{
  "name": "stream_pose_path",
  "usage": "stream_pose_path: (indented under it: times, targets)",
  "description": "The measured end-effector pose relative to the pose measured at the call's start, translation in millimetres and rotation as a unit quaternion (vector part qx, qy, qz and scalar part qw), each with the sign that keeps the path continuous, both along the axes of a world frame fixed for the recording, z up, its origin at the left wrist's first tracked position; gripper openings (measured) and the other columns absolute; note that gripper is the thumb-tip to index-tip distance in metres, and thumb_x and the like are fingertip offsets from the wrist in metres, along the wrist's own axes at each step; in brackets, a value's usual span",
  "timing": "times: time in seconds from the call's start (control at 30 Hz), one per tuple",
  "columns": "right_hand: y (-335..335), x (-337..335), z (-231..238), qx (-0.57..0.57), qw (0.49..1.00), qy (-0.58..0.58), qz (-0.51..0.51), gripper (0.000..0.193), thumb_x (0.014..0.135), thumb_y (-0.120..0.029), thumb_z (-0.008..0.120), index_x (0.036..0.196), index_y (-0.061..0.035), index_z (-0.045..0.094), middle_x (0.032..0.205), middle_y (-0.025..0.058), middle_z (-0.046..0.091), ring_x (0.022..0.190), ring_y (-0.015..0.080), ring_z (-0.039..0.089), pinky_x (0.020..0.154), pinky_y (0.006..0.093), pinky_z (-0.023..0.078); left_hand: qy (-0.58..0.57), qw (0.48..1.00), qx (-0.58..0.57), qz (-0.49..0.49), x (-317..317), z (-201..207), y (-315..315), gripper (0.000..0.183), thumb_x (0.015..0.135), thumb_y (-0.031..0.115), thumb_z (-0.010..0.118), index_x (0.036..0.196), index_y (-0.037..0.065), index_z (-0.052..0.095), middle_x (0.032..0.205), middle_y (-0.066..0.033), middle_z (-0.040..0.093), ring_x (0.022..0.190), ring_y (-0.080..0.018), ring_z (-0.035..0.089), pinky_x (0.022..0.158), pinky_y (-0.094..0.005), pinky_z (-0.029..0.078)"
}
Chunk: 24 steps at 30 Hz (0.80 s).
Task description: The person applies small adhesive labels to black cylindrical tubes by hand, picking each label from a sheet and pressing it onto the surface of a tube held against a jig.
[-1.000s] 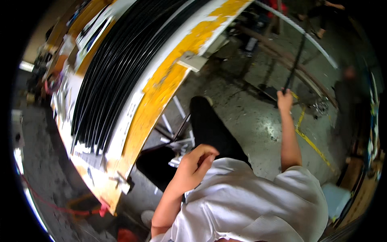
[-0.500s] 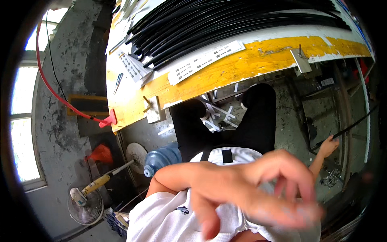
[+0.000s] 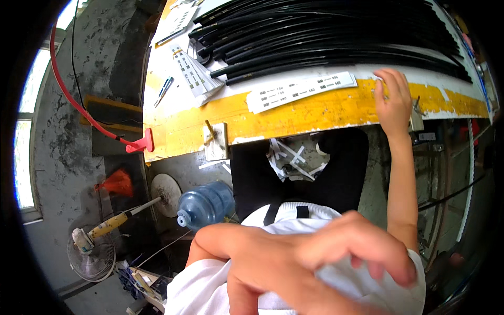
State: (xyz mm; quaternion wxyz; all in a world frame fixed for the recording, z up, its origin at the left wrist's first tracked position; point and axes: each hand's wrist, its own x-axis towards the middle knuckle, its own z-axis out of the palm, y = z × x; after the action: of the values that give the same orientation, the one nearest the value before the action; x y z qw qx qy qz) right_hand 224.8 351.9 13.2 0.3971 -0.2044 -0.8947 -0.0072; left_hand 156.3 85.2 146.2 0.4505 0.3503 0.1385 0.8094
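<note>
My left hand (image 3: 315,257) hangs blurred and close in front of my chest. Its thumb is apart, its fingers loosely bent, and nothing shows in it. Over the table's front edge reaches my right hand (image 3: 395,102), fingers curved and parted from the thumb, holding nothing visible. It is just right of some white printed label strips (image 3: 304,93) lying along the yellow edge. Behind these lies a large pile of long black tubes (image 3: 336,47), running left to right. A fanned stack of label sheets (image 3: 195,76) rests by the tubes' left ends.
Metal clamps (image 3: 216,142) grip the front edge of the table (image 3: 178,131). A pen (image 3: 164,90) lies on its left part, and a red hose (image 3: 73,105) runs to its corner. Below are a blue water bottle (image 3: 206,203), a fan (image 3: 92,252) and white strips (image 3: 296,157).
My right hand has risen from low on the right, beside the table, to the front edge near the label strips. My left hand stays before my chest, slightly lower. The view has shifted.
</note>
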Motion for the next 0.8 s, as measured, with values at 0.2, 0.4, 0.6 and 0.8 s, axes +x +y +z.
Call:
stream_pose_path:
  times: [0.2, 0.4, 0.6, 0.8]
  targets:
    - [56, -95, 16, 0.129, 0.989, -0.068, 0.029, 0.03, 0.088, -0.008, 0.059, 0.117, -0.0092, 0.058, 0.115, 0.0055, 0.06, 0.108, 0.0226, 0.057, 0.092, 0.0351, 0.046, 0.258, 0.937, -0.207, 0.117, -90, -57, -29, 0.026, 0.095, 0.016, 0.049, 0.106, -0.005, 0.061, 0.109, -0.0162, 0.055, 0.098, -0.022, 0.054, 0.09, -0.0319, 0.042]
    - [117, -135, 3, 0.121, 0.97, -0.207, -0.036, 0.043, 0.086, -0.008, 0.062, 0.128, -0.0151, 0.056, 0.123, 0.0037, 0.058, 0.116, 0.0228, 0.054, 0.102, 0.0365, 0.043, 0.191, 0.885, -0.312, 0.288, -119, -80, -45, 0.016, 0.092, 0.013, 0.054, 0.092, -0.002, 0.058, 0.094, -0.0124, 0.053, 0.084, -0.0181, 0.05, 0.076, -0.0289, 0.039]
    - [120, -140, 2, 0.09, 0.96, -0.263, -0.022, 0.041, 0.085, -0.005, 0.063, 0.123, -0.0191, 0.058, 0.106, 0.0001, 0.057, 0.101, 0.0188, 0.06, 0.088, 0.0328, 0.053, 0.273, 0.823, -0.313, 0.387, -151, -92, -58, 0.013, 0.091, 0.006, 0.053, 0.097, -0.003, 0.06, 0.098, -0.0112, 0.056, 0.091, -0.0169, 0.052, 0.081, -0.0264, 0.039]
    - [86, -81, 28, 0.106, 0.971, -0.213, 0.03, 0.058, 0.083, 0.0, 0.063, 0.133, -0.0275, 0.054, 0.108, -0.0022, 0.058, 0.097, 0.0164, 0.062, 0.081, 0.0302, 0.056, 0.431, 0.626, -0.346, 0.55, -166, -95, -59, 0.04, 0.091, 0.01, 0.054, 0.129, 0.0, 0.05, 0.135, -0.0187, 0.05, 0.122, -0.0263, 0.051, 0.09, -0.0306, 0.042]
